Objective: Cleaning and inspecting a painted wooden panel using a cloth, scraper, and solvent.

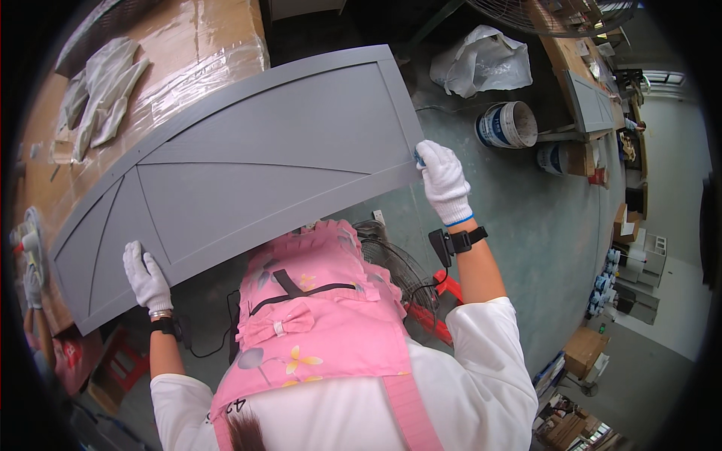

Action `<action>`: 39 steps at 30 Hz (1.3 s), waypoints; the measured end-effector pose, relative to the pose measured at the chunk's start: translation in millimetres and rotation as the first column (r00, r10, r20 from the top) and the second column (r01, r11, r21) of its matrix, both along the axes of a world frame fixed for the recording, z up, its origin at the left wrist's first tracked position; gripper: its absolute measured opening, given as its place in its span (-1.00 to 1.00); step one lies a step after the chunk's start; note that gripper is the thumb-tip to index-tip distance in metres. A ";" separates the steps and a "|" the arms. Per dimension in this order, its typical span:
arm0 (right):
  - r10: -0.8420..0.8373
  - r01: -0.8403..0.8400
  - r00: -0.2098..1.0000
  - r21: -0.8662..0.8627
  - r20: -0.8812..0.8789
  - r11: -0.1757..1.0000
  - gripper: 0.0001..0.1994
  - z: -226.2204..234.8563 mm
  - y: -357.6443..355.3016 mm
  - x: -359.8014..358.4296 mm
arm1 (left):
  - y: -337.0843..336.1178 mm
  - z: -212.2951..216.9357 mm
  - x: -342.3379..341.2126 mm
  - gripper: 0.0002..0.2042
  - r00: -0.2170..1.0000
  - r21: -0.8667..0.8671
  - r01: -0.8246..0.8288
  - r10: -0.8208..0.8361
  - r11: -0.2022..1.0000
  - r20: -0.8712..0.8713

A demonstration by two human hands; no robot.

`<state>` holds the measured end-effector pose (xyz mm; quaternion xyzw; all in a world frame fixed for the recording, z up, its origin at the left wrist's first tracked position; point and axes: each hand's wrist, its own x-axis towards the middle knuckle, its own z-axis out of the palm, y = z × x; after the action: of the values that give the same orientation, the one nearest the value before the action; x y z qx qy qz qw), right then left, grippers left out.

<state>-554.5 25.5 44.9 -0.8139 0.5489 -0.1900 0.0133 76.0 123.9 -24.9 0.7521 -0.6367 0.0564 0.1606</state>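
A long grey panel door (pixel 263 143) with a raised frame and slanting trim strips lies across the worktable and juts out over its near side. My left hand (pixel 147 279), in a white knit glove, rests on the panel's near edge toward the left, fingers stretched out. At the panel's right end, my right hand (pixel 445 180), gloved the same way, is closed around a small blue thing (pixel 419 158) pressed to the end edge. Most of that blue thing is hidden by the fingers, so its kind does not show.
Plastic film covers the brown worktable (pixel 188 45), where a crumpled whitish cloth (pixel 105 90) lies. A co-worker's gloved hand (pixel 32 288) is at the far left. Right of the panel stand a bucket (pixel 511 125), a plastic bag (pixel 485 60) and a fan (pixel 556 13).
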 end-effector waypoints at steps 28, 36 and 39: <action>0.028 -0.028 1.000 0.002 -0.004 1.000 -0.64 6.0 -5.4 4.8 | 0.1 0.3 -1.2 -0.61 1.000 0.006 -0.019 0.019 1.000 -0.007; 0.089 -0.089 0.995 -0.004 0.043 0.996 -0.66 14.4 -17.4 -1.0 | -0.1 0.2 -0.2 -0.61 0.999 0.014 -0.019 0.020 1.000 -0.025; 0.136 -0.134 0.991 0.138 -0.012 0.981 -0.73 17.2 -24.9 1.0 | -0.4 -1.2 -0.5 -0.61 1.000 0.006 -0.028 0.028 1.000 -0.009</action>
<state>-553.5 0.6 62.1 -0.8484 0.5042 -0.1421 0.0760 75.5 123.5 -26.1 0.7616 -0.6256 0.0534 0.1602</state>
